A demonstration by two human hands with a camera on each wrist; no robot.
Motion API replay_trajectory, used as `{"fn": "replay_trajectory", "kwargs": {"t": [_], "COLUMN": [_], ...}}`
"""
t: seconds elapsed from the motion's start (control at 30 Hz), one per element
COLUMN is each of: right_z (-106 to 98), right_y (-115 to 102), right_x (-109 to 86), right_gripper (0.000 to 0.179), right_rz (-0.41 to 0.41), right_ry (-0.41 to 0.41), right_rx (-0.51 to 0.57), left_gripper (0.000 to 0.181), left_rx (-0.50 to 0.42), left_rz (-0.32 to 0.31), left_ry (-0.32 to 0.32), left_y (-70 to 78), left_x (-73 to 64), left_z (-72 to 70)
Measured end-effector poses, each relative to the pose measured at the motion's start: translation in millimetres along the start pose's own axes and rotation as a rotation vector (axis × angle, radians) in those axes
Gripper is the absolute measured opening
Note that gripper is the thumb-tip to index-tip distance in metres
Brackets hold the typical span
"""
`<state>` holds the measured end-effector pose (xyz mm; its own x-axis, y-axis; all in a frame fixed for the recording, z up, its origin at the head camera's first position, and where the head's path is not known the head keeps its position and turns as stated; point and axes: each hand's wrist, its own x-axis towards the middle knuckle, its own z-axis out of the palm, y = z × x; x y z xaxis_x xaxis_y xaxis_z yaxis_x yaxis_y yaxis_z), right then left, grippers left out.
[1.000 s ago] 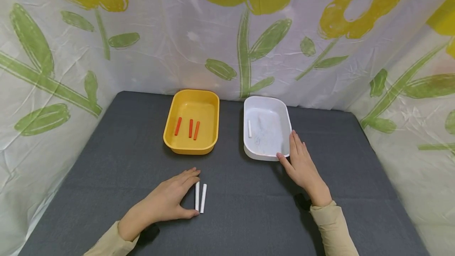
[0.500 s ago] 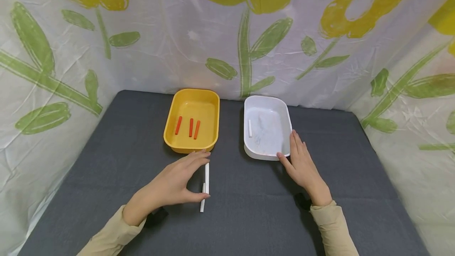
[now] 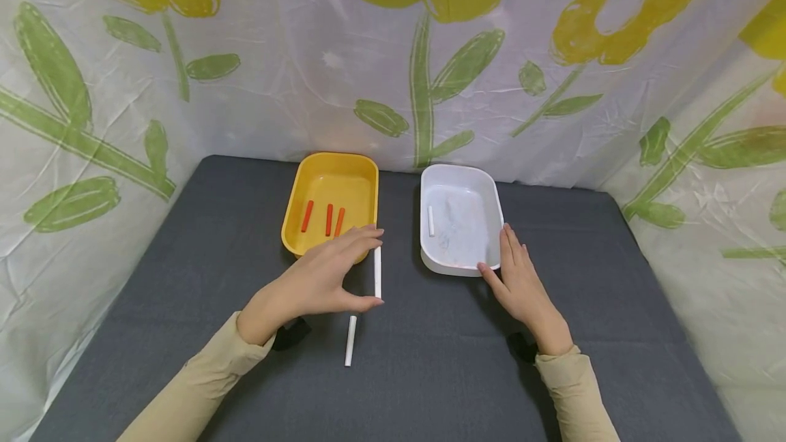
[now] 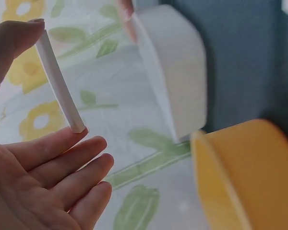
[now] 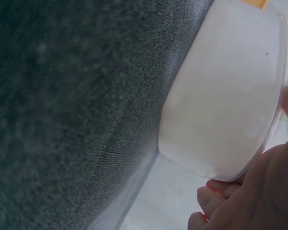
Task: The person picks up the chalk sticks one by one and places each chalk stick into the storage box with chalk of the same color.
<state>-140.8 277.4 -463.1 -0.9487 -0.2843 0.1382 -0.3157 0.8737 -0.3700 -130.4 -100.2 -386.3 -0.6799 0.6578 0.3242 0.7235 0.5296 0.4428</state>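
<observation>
My left hand [image 3: 316, 278] pinches a white chalk stick [image 3: 377, 273] end to end between thumb and fingertip, in front of the yellow tray's near right corner. In the left wrist view the chalk [image 4: 60, 81] spans thumb and index finger, the other fingers loosely spread. A second white chalk stick [image 3: 351, 341] lies on the dark cloth behind that hand. My right hand [image 3: 522, 285] rests against the near right corner of a white tray [image 3: 457, 269], thumb at the front rim, straight fingers along the side. One white chalk stick [image 3: 431, 222] lies inside it.
Left of the white tray stands a yellow tray [image 3: 293, 234] with three red sticks [image 3: 308, 216] in it, one partly covered by my left hand. A flower-printed curtain [image 3: 276, 87] hangs around the back and sides of the dark cloth-covered table [image 3: 442, 374].
My left hand has taken one of the two white chalk sticks off the cloth and carried it forward and right, past the yellow tray's front. The right hand stays at the white tray.
</observation>
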Motion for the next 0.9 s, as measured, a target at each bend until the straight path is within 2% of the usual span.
{"fn": "replay_trajectory", "kwargs": {"t": [0.13,0.57,0.9], "right_z": [0,-1,2], "right_y": [0,2,2], "right_x": [0.3,0.6,1.5], "right_gripper": [0.083,0.083,0.082], "right_rz": [0.000,-0.001,-0.009], "right_ry": [0.000,-0.004,0.016], "right_rx": [0.008,0.019,0.024], "left_gripper": [0.080,0.079,0.084], "left_rx": [-0.010,-0.053,-0.014], "left_rz": [0.007,-0.010,-0.012], "left_ry": [0.020,0.001,0.012], "left_y": [0.3,1.1,0.5], "left_x": [17.9,76.9,124.9], "left_z": [-7.3,-22.3,-20.9]}}
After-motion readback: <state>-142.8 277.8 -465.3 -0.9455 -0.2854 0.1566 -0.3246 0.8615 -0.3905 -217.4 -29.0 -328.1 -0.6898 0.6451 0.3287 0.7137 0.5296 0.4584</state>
